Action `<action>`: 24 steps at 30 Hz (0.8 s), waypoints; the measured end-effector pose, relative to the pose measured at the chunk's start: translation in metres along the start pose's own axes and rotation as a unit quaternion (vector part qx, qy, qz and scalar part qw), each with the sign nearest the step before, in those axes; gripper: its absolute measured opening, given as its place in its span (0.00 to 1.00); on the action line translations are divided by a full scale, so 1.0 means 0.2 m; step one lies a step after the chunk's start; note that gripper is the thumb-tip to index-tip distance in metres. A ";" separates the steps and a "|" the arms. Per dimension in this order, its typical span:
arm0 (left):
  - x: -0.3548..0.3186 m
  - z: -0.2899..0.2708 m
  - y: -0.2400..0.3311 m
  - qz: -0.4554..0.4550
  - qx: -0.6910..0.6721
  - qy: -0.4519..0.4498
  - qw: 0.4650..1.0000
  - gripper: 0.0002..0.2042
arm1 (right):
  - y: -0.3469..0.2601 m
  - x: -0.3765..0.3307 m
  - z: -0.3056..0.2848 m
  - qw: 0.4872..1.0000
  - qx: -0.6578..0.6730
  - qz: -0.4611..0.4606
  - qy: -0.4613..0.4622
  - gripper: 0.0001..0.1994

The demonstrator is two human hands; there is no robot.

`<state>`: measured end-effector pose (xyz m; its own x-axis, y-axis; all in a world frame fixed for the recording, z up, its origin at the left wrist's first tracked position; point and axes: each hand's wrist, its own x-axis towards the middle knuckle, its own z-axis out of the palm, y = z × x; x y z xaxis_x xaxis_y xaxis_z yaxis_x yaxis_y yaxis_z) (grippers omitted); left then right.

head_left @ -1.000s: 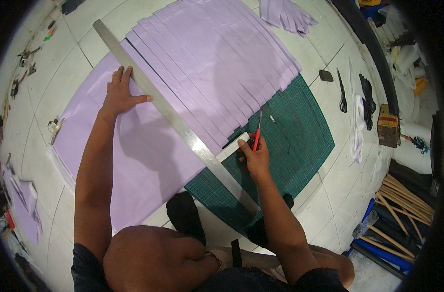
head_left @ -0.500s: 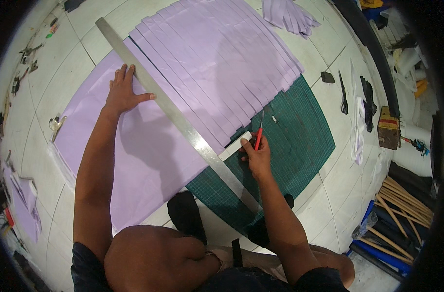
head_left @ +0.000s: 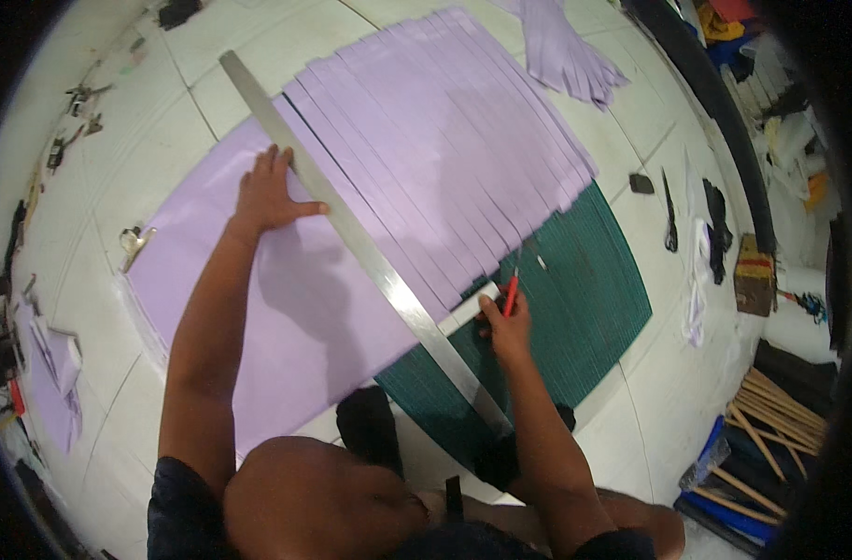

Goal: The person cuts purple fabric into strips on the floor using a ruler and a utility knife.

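Note:
A long metal ruler [head_left: 356, 238] lies diagonally across a lilac sheet of material [head_left: 300, 322] and onto a green cutting mat [head_left: 584, 280]. My left hand [head_left: 272, 196] is spread open, pressing on the sheet with its fingertips and thumb at the ruler's left edge. Between the fingers of my right hand [head_left: 508, 327] is a slim red-handled tool [head_left: 512, 294] with a thin metal tip. The same hand pinches a short white strip [head_left: 471, 309], whose other end meets the ruler's right edge. Right of the ruler, the material lies in parallel cut strips [head_left: 444, 140].
Scissors [head_left: 669, 210] and a dark block [head_left: 641, 184] lie on the tiled floor at right. Loose lilac strips [head_left: 570, 56] are at the far right. A metal clip [head_left: 136, 245] grips the sheet's left edge. Wooden sticks [head_left: 781, 411] and rolls lie at lower right.
The whole view has shifted, so everything appears farther right and mostly lower. Relative to the ruler and the sheet, both hands look nearly unmoved.

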<state>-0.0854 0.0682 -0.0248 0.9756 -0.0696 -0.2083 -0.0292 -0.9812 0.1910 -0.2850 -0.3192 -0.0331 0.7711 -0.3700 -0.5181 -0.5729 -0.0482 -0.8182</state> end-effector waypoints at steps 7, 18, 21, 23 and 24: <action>0.16 0.03 -0.10 -0.015 -0.139 0.184 0.973 0.27 | -0.09 -0.02 -0.03 0.992 0.122 0.002 0.022 0.21; 0.28 0.16 -0.20 -0.046 -0.074 0.286 0.954 0.22 | -0.75 0.48 0.60 0.988 0.069 -0.100 -0.093 0.11; 0.28 0.13 -0.17 -0.051 -0.080 0.275 0.957 0.23 | -0.93 0.68 0.94 0.979 0.066 -0.131 -0.141 0.11; 0.28 0.14 -0.15 -0.042 -0.073 0.293 0.952 0.22 | -1.03 0.79 1.19 0.976 0.084 -0.130 -0.152 0.16; 0.28 0.14 -0.16 -0.038 -0.096 0.286 0.953 0.22 | -1.08 0.81 1.32 0.976 0.070 -0.137 -0.153 0.17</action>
<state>-0.0365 0.0899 -0.0699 0.9341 0.1631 0.3175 0.0326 -0.9248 0.3791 0.0370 -0.1245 -0.0058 0.9491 -0.0654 -0.3081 -0.3069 0.0287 -0.9513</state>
